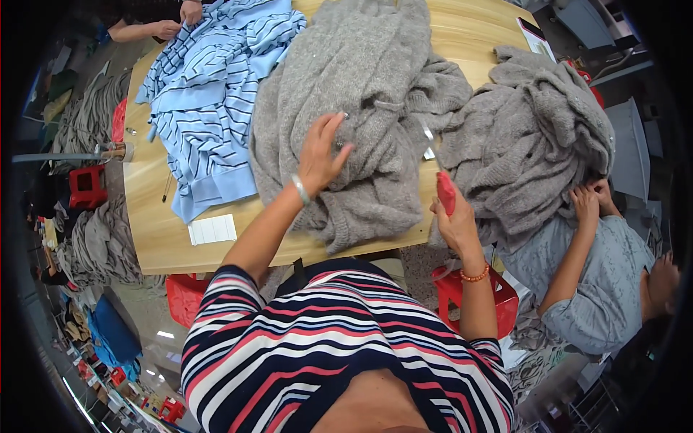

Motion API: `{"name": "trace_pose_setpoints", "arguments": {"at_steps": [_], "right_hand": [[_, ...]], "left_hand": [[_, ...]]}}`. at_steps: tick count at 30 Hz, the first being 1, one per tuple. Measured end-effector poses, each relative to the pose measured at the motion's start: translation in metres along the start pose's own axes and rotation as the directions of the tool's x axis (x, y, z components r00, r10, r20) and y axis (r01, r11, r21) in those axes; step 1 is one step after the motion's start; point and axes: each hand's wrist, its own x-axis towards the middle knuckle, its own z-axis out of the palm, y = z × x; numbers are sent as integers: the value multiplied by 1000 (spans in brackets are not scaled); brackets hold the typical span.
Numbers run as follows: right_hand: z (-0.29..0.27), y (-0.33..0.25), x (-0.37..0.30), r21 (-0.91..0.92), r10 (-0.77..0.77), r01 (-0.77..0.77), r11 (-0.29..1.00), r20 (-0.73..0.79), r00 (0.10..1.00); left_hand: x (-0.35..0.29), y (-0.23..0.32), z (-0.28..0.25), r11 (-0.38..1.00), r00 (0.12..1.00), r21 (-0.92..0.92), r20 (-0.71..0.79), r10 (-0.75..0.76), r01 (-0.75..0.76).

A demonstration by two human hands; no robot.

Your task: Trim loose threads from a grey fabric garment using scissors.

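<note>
A person in a red, white and navy striped top stands at the near edge of a pale wooden table (pixel 155 238). The left hand (pixel 320 155) rests with fingers spread and loosely curled on a grey knitted sweater (pixel 361 108), which lies heaped across the middle of the table; it presses the fabric rather than gripping it. The right hand (pixel 455 220), just right of the sweater's near edge, is closed around the red handle of a pair of scissors (pixel 442 177), whose thin metal blades point away toward the far side. A small white rectangular label sheet (pixel 212 229) lies flat near the left front edge. Far left is a light blue striped garment (pixel 209 86), touched by another person's hands (pixel 177 20). At right, a second grey knit pile (pixel 530 137) is handled by a co-worker's hand (pixel 586 202).
</note>
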Motion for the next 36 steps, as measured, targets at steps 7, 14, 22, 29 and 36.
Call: {"name": "trace_pose_setpoints", "arguments": {"at_steps": [7, 14, 22, 29, 36], "right_hand": [[1, -65, 1, -427, -4, 208, 880, 431, 902], [7, -70, -13, -378, 28, 216, 900, 546, 838], [6, -78, -9, -413, -11, 198, 889, 413, 911], [13, -89, -13, -426, -21, 256, 867, 484, 875], [12, -96, 14, -470, -27, 216, 856, 376, 926]], "left_hand": [[-9, -59, 48, 993, 959, 24, 266, 102, -112], [-58, -51, 36, 983, 924, 95, 365, 115, -160], [-84, -58, 34, 950, 933, -286, 360, -13, 123], [-73, -81, 46, 329, 765, -711, 462, -449, 622], [-71, -72, 55, 435, 738, -601, 486, -468, 671]]}}
